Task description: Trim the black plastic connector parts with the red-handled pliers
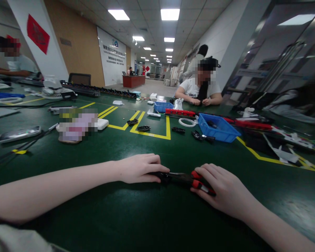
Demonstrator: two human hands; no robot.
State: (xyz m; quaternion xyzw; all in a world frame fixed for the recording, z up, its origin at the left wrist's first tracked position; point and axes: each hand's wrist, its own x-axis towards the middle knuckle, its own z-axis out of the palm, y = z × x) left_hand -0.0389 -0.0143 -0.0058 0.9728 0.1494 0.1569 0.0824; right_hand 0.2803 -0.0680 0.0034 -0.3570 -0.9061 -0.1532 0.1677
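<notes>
My right hand [222, 185] is closed around the red and black handles of a pair of pliers [196, 182]. The dark jaws of the pliers point left, toward my left hand [144, 168]. Between its thumb and fingers my left hand pinches a small black part [165, 176]. The jaws reach that part, but whether they bite on it I cannot tell. Several similar black parts lie farther off on the green table, among them one black part [144, 128] by the yellow tape and another black part [178, 130] to its right.
A blue bin [219, 131] with black pieces inside stands to the right, with a white ring [187, 122] beside it. At the left lie a phone [19, 134], a pixelated object [77, 126] and cables [23, 147]. A co-worker [199, 85] sits across the table [107, 217].
</notes>
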